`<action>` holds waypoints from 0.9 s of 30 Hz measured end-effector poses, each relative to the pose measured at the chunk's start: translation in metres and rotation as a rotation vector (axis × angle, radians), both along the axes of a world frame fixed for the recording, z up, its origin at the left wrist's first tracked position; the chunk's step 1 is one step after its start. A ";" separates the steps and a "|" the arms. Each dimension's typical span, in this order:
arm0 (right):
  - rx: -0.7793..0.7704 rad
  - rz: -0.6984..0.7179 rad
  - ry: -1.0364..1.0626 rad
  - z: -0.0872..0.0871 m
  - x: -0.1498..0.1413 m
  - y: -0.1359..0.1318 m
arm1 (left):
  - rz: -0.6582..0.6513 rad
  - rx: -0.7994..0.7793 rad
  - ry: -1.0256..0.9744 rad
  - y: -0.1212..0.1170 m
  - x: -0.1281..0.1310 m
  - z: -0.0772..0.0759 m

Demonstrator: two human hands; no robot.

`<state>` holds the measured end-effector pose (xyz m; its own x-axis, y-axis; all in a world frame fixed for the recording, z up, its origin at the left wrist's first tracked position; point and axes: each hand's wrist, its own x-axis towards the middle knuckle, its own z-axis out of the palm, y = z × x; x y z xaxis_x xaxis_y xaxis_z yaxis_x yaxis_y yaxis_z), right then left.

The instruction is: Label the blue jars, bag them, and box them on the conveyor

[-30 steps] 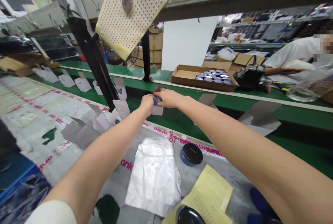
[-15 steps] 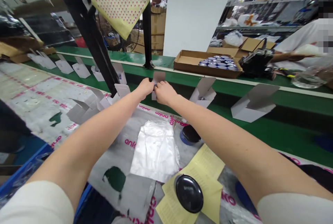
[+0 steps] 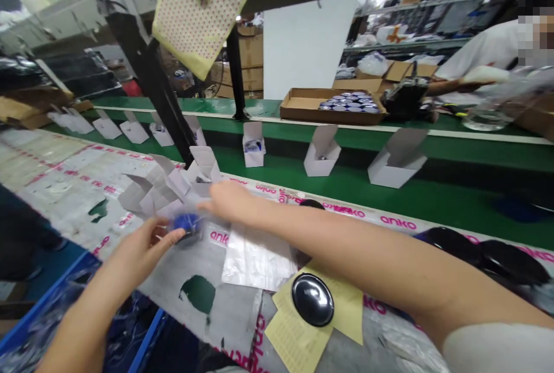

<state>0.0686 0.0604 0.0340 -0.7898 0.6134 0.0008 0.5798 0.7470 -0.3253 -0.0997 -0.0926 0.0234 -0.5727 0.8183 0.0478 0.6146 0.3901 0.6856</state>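
My left hand (image 3: 141,252) reaches out low with its fingers spread, and a blurred blue round item (image 3: 188,227) sits at its fingertips. Blur hides whether the fingers grip it. My right hand (image 3: 227,202) is blurred just beyond that item, holding nothing I can see. A white carton (image 3: 253,152) stands open on the green conveyor belt (image 3: 285,171), a dark blue item inside it. Further right, two more open white cartons (image 3: 321,152) stand on the belt. Several unfolded cartons (image 3: 160,188) crowd the belt's near edge by my hands.
A clear plastic sheet (image 3: 257,257) and a black round lid (image 3: 312,299) on yellow papers (image 3: 294,327) lie on the printed table cover (image 3: 82,200). A cardboard tray of blue-topped cans (image 3: 331,106) sits beyond the belt, beside a co-worker (image 3: 480,55). A black post (image 3: 147,78) rises at left.
Both hands have left the carton on the belt and come back toward me and to the left. The carton stands alone with a blue item inside, and another blue item is now at my left hand.
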 end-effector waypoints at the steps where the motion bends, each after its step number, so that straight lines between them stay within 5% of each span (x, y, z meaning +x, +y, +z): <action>1: -0.082 0.030 -0.011 -0.001 -0.010 -0.010 | -0.019 0.000 0.006 -0.001 -0.001 -0.019; 4: -0.445 0.087 -0.043 -0.011 -0.034 -0.022 | 0.019 0.096 -0.056 0.003 0.003 -0.066; 6: -0.754 0.061 0.026 -0.021 -0.041 -0.020 | 0.089 0.195 -0.131 0.007 0.010 -0.082; 9: -1.133 0.049 0.184 -0.024 -0.034 -0.018 | 0.162 0.348 -0.177 0.005 0.027 -0.082; 11: -1.292 0.060 0.288 -0.016 -0.016 -0.019 | 0.097 0.463 -0.180 0.003 0.044 -0.072; 15: -1.444 0.119 0.443 0.008 0.038 -0.004 | -0.191 0.562 -0.140 0.010 0.081 -0.051; 18: -1.470 0.004 0.486 0.016 0.075 0.010 | -0.273 0.565 -0.032 0.022 0.103 -0.041; 22: -1.485 -0.151 0.558 0.016 0.108 0.011 | -0.360 0.616 0.048 0.038 0.126 -0.030; 27: -1.457 -0.204 0.666 0.013 0.142 0.012 | -0.618 0.575 0.049 0.063 0.143 -0.021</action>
<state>0.2104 0.0719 0.0474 -0.7969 0.4891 -0.3546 0.0986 -0.4739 -0.8751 0.0436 -0.0296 0.0022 -0.0170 0.8242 0.5660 0.6371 -0.4273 0.6415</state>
